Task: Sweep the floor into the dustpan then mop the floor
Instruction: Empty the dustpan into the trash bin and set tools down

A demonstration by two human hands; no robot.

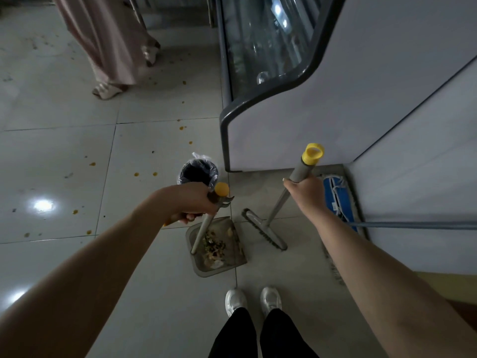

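The left hand (194, 204) grips the handle of the debris-filled dustpan (204, 270) on the floor (77, 156), while the right hand (304, 193) holds the broom (276, 212), its head slanted just right of the dustpan, the bin (198, 173) just beyond.

Dim indoor light, cool grey cast. The glossy pale floor tiles (64, 151) carry one hard white glare spot at 9 o'clock and a fainter one at 8 o'clock. The curved dark glass front of the white display cabinet (265, 42) shows bright reflections at 1 o'clock. Tile joints and cabinet edges bow outward: wide-angle distortion. The bare forearms (90, 267) at 7 and 5 o'clock look soft. Floor at 11 o'clock is murky.
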